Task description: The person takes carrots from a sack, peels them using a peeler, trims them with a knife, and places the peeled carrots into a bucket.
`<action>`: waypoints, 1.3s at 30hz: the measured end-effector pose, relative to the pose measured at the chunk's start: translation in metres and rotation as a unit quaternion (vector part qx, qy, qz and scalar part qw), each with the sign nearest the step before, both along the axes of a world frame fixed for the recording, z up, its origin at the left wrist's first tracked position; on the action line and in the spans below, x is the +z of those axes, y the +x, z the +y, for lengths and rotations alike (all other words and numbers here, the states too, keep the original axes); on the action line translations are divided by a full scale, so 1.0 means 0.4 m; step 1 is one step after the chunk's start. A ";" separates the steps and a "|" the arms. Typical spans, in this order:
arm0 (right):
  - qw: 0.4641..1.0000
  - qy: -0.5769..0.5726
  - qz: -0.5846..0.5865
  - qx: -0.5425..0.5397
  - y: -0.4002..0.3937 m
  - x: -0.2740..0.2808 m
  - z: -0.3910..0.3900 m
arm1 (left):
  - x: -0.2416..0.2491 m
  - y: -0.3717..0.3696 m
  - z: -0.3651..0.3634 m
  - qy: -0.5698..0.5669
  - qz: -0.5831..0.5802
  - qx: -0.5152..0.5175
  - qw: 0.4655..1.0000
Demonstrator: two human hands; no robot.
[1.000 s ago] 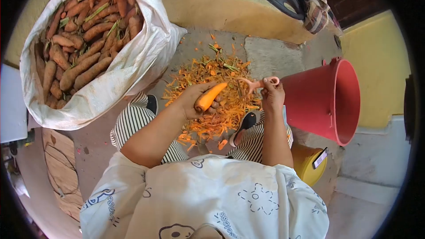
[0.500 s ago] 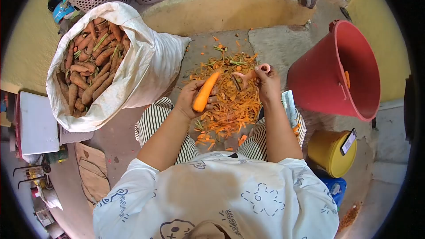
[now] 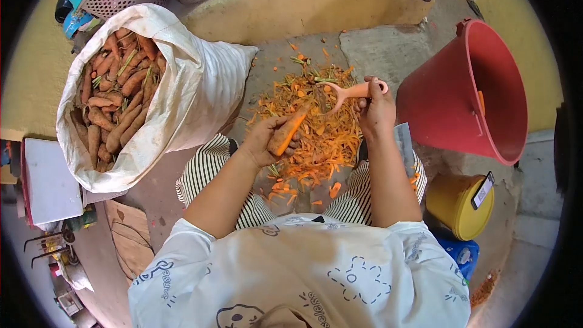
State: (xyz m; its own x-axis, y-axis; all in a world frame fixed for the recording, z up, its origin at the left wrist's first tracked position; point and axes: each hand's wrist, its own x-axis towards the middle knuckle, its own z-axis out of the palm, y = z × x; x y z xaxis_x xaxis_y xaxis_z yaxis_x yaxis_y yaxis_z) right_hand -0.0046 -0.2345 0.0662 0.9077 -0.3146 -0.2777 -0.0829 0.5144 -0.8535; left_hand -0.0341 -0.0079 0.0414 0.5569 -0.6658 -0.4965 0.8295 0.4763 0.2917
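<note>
My left hand [image 3: 265, 141] is closed round a carrot [image 3: 288, 132], tilted with its narrow end up and away. One side of the carrot is bright orange and peeled; the other still wears brown skin. My right hand [image 3: 378, 111] grips a pink Y-shaped peeler [image 3: 355, 91] by its handle, its head pointing left, just above and right of the carrot and apart from it. Below both hands spreads a heap of orange carrot peelings [image 3: 328, 149] on the floor, with some green stem bits.
At the left stands an open white sack [image 3: 206, 79] full of unpeeled carrots [image 3: 115, 112]. A red bucket [image 3: 434, 91] leans at the right with some orange visible inside. Near my right knee are a yellow lidded bucket [image 3: 446, 200] and a phone [image 3: 483, 191] on it.
The carrot in my left hand has turned, now showing brown skin beside a peeled strip. The peeler has swung up, its head now level with the handle. The view has shifted slightly.
</note>
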 end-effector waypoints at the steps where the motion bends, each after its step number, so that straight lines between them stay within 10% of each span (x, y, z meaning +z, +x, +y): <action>1: 0.999 0.028 0.011 0.013 0.001 0.000 0.009 | -0.008 0.001 0.002 0.000 0.011 0.002 1.000; 11: 0.933 0.117 -0.044 0.337 -0.031 -0.028 0.124 | -0.004 0.004 -0.001 0.086 0.043 0.031 0.995; 18: 0.987 -0.155 0.030 -0.009 0.097 -0.069 0.000 | -0.041 0.029 0.038 -0.030 0.084 -0.004 0.996; 28: 0.933 0.039 -0.007 0.358 0.000 -0.025 0.127 | 0.003 0.023 -0.008 0.107 0.069 0.014 0.992; 34: 0.985 -0.168 0.031 -0.020 0.097 -0.072 0.015 | -0.056 0.023 0.015 0.000 0.108 -0.015 0.994; 39: 0.973 0.040 -0.013 0.227 0.026 -0.028 0.087 | -0.065 0.029 0.005 0.005 0.103 0.006 0.995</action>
